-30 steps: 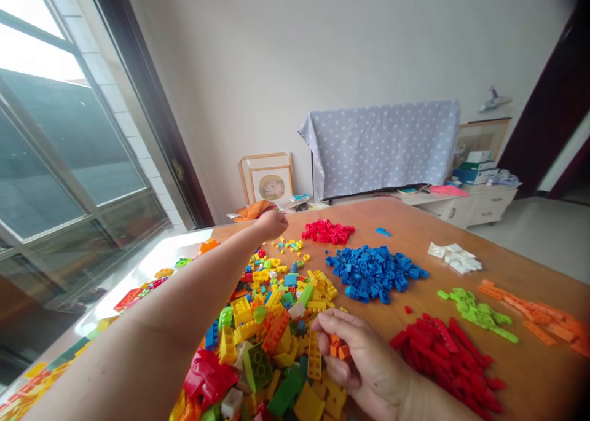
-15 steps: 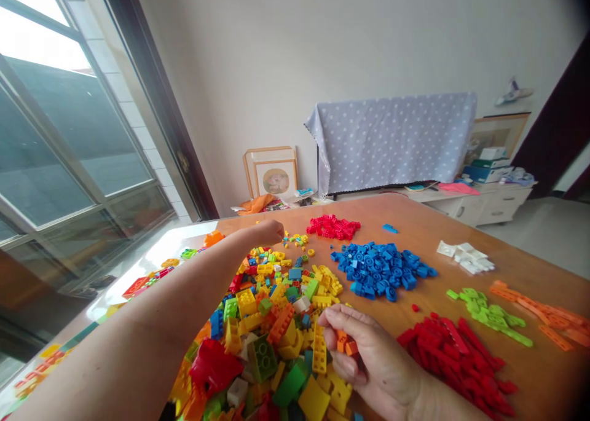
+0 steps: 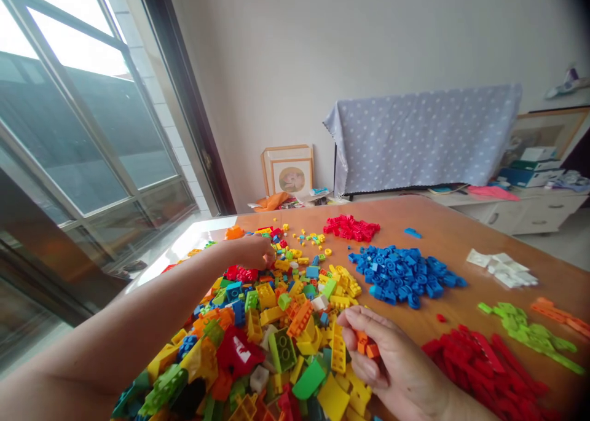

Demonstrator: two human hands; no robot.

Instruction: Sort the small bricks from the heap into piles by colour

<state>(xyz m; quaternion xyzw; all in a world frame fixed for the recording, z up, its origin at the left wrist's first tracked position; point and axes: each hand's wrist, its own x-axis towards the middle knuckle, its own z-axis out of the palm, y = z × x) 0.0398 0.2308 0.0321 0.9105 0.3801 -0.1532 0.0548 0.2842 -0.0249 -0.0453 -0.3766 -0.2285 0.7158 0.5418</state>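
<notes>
Small orange building bricks [image 3: 367, 345] sit in the curled fingers of my right hand [image 3: 385, 350], just over the right edge of a mixed pile of building bricks [image 3: 281, 350]. My left hand [image 3: 254, 252] reaches to the far left part of that pile, its fingers bent down among small pieces. Its fingertips are mostly hidden, so I cannot make out what they touch. Near my left wrist lie red bricks [image 3: 242, 274]. A dark red piece with a white mark [image 3: 239, 350] rests in the near part of the pile.
Sorted on the wooden table [image 3: 401, 215] are blue bricks [image 3: 405, 273], small red bricks [image 3: 351, 228], long red pieces [image 3: 483, 362], lime green pieces [image 3: 530, 332], orange pieces [image 3: 562, 316] and white pieces [image 3: 502, 266]. Behind stands something under a dotted cloth [image 3: 424, 141].
My left hand has drawn back and down from the far small yellow pieces into the pile. My right hand keeps the orange bricks. The whole view has swung left.
</notes>
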